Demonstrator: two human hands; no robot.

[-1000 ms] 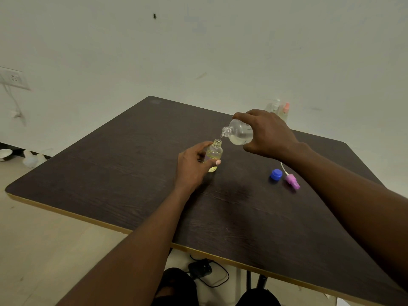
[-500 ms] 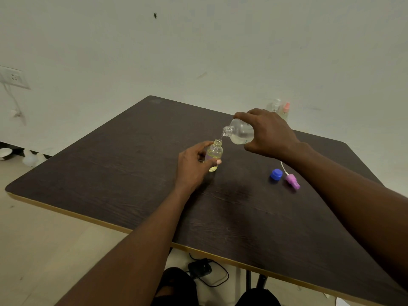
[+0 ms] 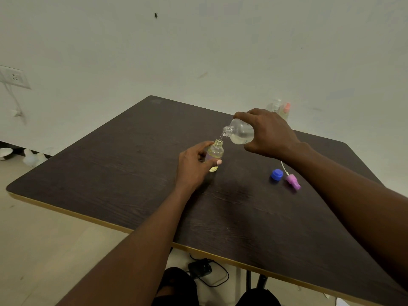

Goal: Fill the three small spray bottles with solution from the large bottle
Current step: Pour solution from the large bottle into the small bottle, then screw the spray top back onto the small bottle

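The small clear spray bottle (image 3: 215, 151), cap off and tinted yellow, stands on the dark wood-grain surface (image 3: 110, 164) with our left hand (image 3: 194, 164) wrapped around its body. Our right hand (image 3: 268, 133) grips the large clear round bottle (image 3: 239, 134), tipped neck-down, its mouth just above the small opening. We want a thin stream here: ease the tilt gently, keep mouth over mouth, hold the small one upright and stop short of the rim. The blue cap (image 3: 276, 174) and pink spray nozzle (image 3: 293, 182) wait nearby.
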